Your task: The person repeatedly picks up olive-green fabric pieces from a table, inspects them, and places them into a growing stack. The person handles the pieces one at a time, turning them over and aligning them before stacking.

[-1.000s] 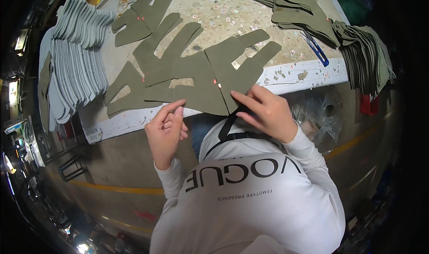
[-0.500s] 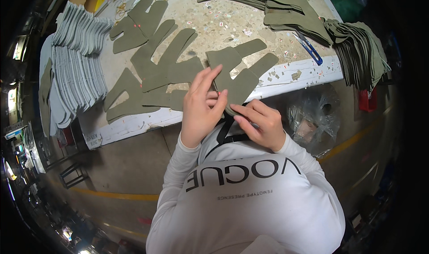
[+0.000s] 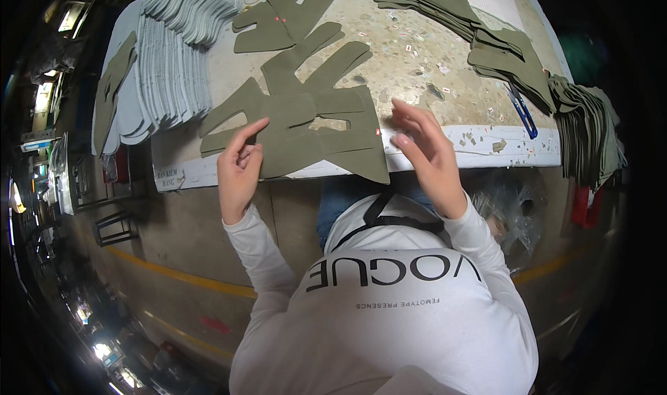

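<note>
Several olive-green cut fabric pieces, forked in shape, overlap on the table before me; the nearest piece [image 3: 299,141] lies flat with its right corner hanging past the table's front edge. My left hand [image 3: 240,176] is at this piece's left side, index finger stretched over it, the other fingers curled, nothing visible in them. To the right of the pile hovers my right hand [image 3: 432,155], empty, its thumb and fingers apart. Another olive piece [image 3: 295,16] with small red marks lies farther back.
Stacked pale grey-blue pieces [image 3: 170,75] line the left side. Olive stacks [image 3: 511,58] run along the right, beside a blue-handled cutter [image 3: 522,110]. Scraps and small labels litter the table [image 3: 396,68]. A clear plastic bag [image 3: 511,218] is below the front edge.
The olive piece that both hands held at the table edge now lies on the pile. My hands have let go and parted, left hand leftward, right hand up and right. The view has shifted.
</note>
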The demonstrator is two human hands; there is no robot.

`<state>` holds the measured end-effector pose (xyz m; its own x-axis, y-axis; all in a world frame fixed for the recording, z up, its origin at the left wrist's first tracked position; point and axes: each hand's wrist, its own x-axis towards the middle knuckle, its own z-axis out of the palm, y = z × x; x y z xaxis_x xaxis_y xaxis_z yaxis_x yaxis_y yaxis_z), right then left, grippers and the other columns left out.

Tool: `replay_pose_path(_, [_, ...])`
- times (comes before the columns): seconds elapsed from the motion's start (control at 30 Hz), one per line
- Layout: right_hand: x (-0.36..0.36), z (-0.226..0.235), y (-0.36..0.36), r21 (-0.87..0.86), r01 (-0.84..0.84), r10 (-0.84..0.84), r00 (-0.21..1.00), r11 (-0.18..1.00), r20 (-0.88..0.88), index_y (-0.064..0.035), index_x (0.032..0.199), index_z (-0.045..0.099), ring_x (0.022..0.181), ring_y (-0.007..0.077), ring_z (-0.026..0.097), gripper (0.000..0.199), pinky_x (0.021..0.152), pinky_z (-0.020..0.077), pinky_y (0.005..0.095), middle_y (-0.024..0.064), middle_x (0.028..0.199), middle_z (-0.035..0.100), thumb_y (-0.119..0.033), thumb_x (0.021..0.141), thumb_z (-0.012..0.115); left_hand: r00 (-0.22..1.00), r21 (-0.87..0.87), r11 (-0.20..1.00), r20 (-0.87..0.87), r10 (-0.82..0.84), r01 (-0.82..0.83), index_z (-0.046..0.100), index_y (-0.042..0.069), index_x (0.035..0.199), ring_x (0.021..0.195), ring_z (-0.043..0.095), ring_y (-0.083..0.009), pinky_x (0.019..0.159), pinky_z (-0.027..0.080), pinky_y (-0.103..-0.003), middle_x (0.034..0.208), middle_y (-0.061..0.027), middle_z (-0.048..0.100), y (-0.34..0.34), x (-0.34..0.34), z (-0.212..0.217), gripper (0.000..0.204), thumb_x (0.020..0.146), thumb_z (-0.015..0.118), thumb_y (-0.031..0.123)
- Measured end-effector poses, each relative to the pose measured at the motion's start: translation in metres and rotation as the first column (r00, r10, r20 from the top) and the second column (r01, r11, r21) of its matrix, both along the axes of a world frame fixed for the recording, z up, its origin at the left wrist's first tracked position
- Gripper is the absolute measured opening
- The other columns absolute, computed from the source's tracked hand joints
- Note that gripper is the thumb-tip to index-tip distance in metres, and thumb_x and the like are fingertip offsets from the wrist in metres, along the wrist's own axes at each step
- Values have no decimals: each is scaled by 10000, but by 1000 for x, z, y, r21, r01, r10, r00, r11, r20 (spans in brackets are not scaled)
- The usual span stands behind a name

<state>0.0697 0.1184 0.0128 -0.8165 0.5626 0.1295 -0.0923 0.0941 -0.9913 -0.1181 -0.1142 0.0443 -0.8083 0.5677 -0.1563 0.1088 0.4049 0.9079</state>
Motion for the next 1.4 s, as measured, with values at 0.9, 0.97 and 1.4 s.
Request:
replay_pose_path(0.9, [49, 118, 67, -84, -281, 278, 959, 956, -52, 162, 1377, 412, 1250, 254, 524, 661, 1064, 375, 324, 231, 1392, 463, -155, 844, 641, 983, 194, 964, -7, 185, -180, 611, -28, 1248, 720, 628, -55, 628, 509, -190, 918, -102, 702, 22, 54, -22, 356, 892, 607, -45])
replay_pose_path(0.97, [37, 115, 55, -167, -323, 311, 946, 932, -95, 150, 1353, 459, 1248, 259, 520, 607, 1063, 374, 324, 221, 1382, 468, -112, 835, 636, 984, 170, 969, 16, 177, -177, 612, -30, 1244, 713, 622, -51, 626, 501, -182, 878, -84, 700, 19, 55, -23, 351, 893, 604, -46])
replay_pose_path(1.4, [22, 20, 66, -126, -177, 208, 933, 976, 295, 6, 1380, 515, 1132, 145, 550, 496, 973, 426, 273, 96, 1367, 520, 54, 887, 547, 981, 190, 963, 30, 189, -191, 622, -40, 1221, 718, 617, -47, 654, 501, -177, 802, -56, 690, 16, 56, -25, 351, 882, 557, -105])
